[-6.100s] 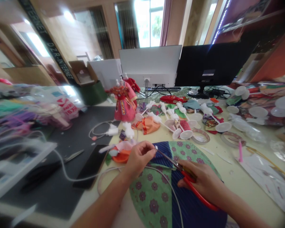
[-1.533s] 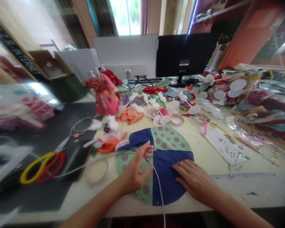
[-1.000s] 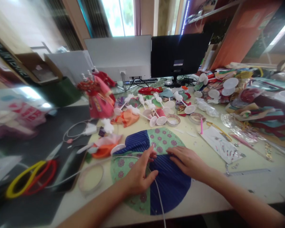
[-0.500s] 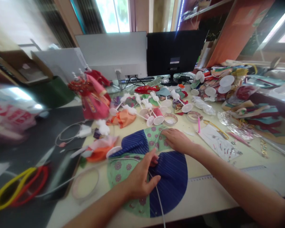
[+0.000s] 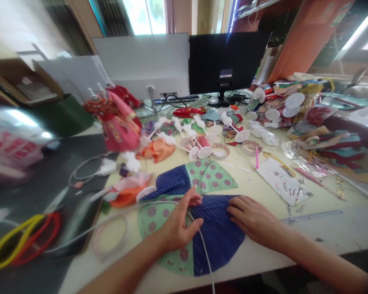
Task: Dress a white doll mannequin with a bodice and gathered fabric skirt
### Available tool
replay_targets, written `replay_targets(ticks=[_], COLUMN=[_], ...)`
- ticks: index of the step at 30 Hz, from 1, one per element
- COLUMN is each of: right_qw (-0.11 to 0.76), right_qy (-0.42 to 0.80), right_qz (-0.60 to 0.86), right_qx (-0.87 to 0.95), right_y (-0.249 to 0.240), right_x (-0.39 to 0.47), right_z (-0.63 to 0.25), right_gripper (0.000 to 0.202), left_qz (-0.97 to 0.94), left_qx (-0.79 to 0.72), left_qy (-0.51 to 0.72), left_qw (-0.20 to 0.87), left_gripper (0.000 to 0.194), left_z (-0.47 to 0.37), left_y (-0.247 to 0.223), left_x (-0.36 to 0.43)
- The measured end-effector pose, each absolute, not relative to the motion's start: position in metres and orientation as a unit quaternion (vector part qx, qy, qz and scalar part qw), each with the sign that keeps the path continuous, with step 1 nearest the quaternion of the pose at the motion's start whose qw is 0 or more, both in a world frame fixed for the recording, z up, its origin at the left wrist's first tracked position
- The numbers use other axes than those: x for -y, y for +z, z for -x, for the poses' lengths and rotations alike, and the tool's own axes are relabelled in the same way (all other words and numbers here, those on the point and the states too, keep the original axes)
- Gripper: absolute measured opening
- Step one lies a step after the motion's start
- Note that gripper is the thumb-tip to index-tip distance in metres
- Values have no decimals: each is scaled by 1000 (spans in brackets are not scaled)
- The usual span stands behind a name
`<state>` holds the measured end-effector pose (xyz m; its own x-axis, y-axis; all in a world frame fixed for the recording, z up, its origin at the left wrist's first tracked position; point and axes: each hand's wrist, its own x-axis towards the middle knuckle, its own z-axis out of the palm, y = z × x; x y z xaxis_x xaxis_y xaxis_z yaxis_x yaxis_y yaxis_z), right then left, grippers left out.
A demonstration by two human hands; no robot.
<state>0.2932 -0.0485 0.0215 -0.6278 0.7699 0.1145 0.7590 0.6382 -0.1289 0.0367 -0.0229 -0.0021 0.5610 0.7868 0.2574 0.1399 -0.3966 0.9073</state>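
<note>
A round fabric piece lies on the table, made of navy striped panels (image 5: 216,241) and green panels with pinkish flowers (image 5: 216,175). My left hand (image 5: 179,224) rests over its middle, fingers bent and thumb spread apart, gripping nothing. A white cable (image 5: 206,249) crosses the cloth and runs behind the fingers of that hand; whether they touch it is hidden. My right hand (image 5: 254,212) lies on the right edge of the navy panel, fingertips down on the cloth and not closed round anything. Between the upper green panel and the right navy panel a gap of tabletop shows.
Scissors with yellow and red handles (image 5: 16,241) lie on a dark mat at left. Tape rolls (image 5: 110,237), small white doll stands (image 5: 204,151), a ruler (image 5: 315,215) and a white card with small beads (image 5: 282,183) surround the cloth. Two monitors (image 5: 227,65) stand behind.
My right hand has come off the upper green panel and moved down and right onto the navy panel. The upper green panel now lies uncovered and spread out. My left hand has barely moved.
</note>
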Motion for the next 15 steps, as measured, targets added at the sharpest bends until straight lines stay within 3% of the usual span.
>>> replay_targets(ticks=[3, 8, 12, 15], right_qw=[126, 287, 371, 370], right_qy=[78, 197, 250, 262], right_qz=[439, 479, 469, 459], right_qx=[886, 806, 762, 764], right_y=[25, 39, 42, 41], right_x=[49, 32, 16, 11], right_z=[-296, -268, -244, -238], right_gripper=[19, 15, 12, 12], left_qz=[-671, -542, -570, -634], left_qx=[-331, -336, -346, -376], left_qy=[406, 451, 434, 412], left_qw=[525, 625, 605, 536], left_gripper=[59, 54, 52, 49], left_z=[-39, -46, -52, -53], left_y=[1, 13, 19, 20], left_x=[18, 7, 4, 6])
